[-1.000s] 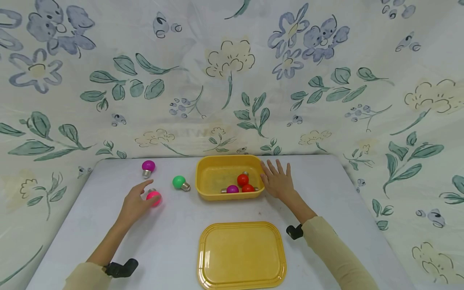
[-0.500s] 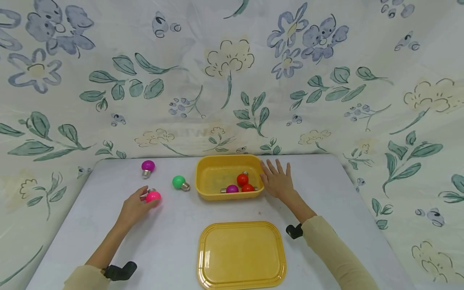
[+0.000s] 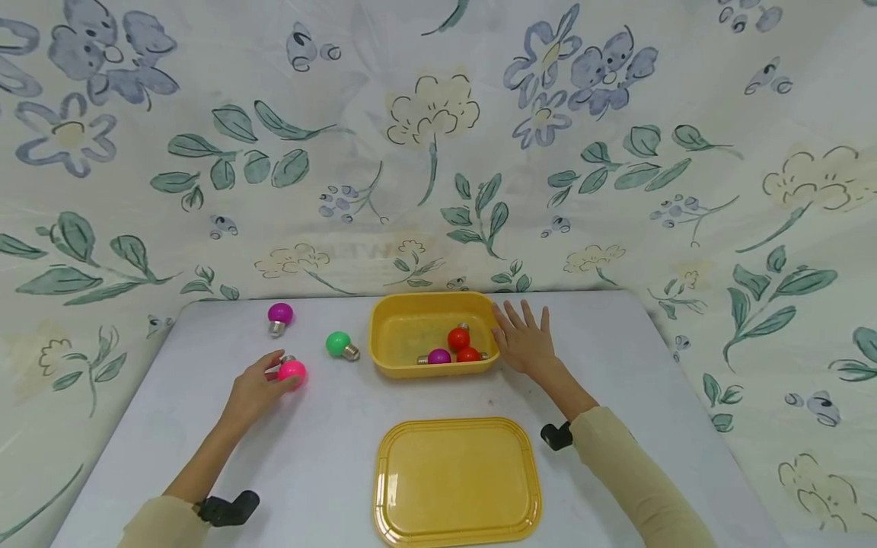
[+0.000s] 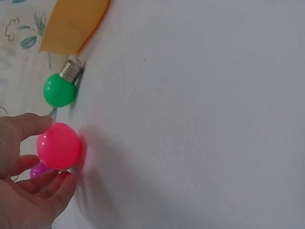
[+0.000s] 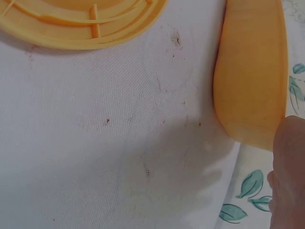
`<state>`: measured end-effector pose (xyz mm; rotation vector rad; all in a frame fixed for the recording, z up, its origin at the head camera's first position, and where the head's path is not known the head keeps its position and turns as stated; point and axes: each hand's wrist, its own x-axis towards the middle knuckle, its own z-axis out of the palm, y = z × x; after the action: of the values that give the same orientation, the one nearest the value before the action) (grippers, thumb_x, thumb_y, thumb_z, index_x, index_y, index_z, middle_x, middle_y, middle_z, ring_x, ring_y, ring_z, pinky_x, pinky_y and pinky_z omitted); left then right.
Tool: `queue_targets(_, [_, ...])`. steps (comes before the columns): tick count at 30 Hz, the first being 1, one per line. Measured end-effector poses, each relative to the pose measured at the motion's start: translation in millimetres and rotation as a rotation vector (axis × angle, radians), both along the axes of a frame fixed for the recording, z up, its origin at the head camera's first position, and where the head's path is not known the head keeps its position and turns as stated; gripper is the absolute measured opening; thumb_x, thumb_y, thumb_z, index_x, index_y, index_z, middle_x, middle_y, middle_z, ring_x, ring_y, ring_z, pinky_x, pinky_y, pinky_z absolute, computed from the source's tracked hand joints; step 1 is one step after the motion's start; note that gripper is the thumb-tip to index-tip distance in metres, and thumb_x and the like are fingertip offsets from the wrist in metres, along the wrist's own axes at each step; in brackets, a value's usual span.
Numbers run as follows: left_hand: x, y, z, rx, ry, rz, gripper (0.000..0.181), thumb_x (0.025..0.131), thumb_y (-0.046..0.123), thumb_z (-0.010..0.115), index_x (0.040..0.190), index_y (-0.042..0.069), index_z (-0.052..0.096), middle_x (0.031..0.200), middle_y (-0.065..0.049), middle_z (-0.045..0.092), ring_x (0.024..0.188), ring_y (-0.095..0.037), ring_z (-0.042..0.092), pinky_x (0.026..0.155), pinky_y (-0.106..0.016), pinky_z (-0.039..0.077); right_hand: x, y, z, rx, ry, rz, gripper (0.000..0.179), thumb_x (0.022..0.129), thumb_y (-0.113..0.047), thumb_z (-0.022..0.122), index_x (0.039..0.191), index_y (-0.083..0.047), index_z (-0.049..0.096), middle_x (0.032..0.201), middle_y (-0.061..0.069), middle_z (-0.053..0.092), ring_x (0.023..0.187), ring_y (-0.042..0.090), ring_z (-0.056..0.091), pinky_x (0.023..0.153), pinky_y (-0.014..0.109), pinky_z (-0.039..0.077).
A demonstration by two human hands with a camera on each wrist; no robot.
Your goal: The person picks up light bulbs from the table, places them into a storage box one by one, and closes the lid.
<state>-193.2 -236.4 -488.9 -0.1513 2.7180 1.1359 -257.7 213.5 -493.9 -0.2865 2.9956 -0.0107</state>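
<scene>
On the left of the table my left hand [image 3: 256, 390] holds a pink light bulb [image 3: 292, 374] between thumb and fingers. In the left wrist view the thumb is at one side of the pink bulb [image 4: 59, 146] and the curled fingers are at the other. A green bulb [image 3: 338, 344] lies to the right of that hand, and a purple bulb [image 3: 280, 313] lies behind it. My right hand [image 3: 526, 344], fingers spread and straight, touches the right end of a yellow bin [image 3: 404, 371]. Inside the bin are two red bulbs [image 3: 458, 339] and a purple bulb [image 3: 440, 357].
A yellow lid [image 3: 457, 483] lies flat at the front middle of the white table [image 3: 329, 457]. Behind the table hangs a floral cloth [image 3: 438, 228]. Small dark specks mark the table in the right wrist view.
The left hand's fingers have closed in around the pink bulb, which has shifted only slightly. The right hand has stayed at the bin.
</scene>
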Motion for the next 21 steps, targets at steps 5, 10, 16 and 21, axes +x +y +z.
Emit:
queue_targets(5, [-2.8, 1.1, -3.8, -0.028, -0.003, 0.010, 0.068, 0.096, 0.015, 0.065, 0.148, -0.013, 0.030, 0.145, -0.037, 0.036, 0.128, -0.054, 0.042, 0.097, -0.056, 0.047, 0.1, -0.8, 0.4, 0.009, 0.002, -0.001, 0.058, 0.109, -0.044, 0.021, 0.162, -0.023, 0.010, 0.165, 0.006, 0.014, 0.151, 0.036, 0.003, 0.115, 0.063, -0.007])
queue_targets(10, [-3.1, 1.6, -4.1, -0.041, 0.002, 0.008, 0.063, 0.096, 0.013, 0.063, 0.145, -0.014, 0.035, 0.141, -0.039, 0.040, 0.126, -0.055, 0.042, 0.097, -0.057, 0.048, 0.0, -1.4, -0.4, 0.021, 0.012, 0.003, 0.058, 0.109, -0.044, 0.020, 0.162, -0.022, 0.010, 0.165, 0.007, 0.015, 0.151, 0.037, 0.004, 0.116, 0.064, -0.004])
queue_targets(16, [-2.7, 1.1, -3.8, -0.040, 0.009, -0.004, 0.056, 0.096, 0.012, 0.060, 0.143, -0.013, 0.039, 0.137, -0.041, 0.042, 0.124, -0.056, 0.043, 0.097, -0.058, 0.048, -0.5, -0.9, -0.8, 0.030, 0.018, 0.002, 0.058, 0.109, -0.044, 0.020, 0.162, -0.023, 0.011, 0.165, 0.006, 0.016, 0.151, 0.036, 0.004, 0.116, 0.064, -0.003])
queue_targets(21, [-3.1, 0.3, -1.8, -0.032, 0.006, 0.000, 0.057, 0.097, 0.013, 0.060, 0.143, -0.012, 0.040, 0.137, -0.041, 0.042, 0.123, -0.056, 0.043, 0.096, -0.058, 0.048, -0.2, -0.5, -1.0, 0.022, 0.015, -0.001, 0.058, 0.109, -0.044, 0.021, 0.162, -0.023, 0.011, 0.165, 0.006, 0.015, 0.151, 0.036, 0.003, 0.116, 0.064, -0.004])
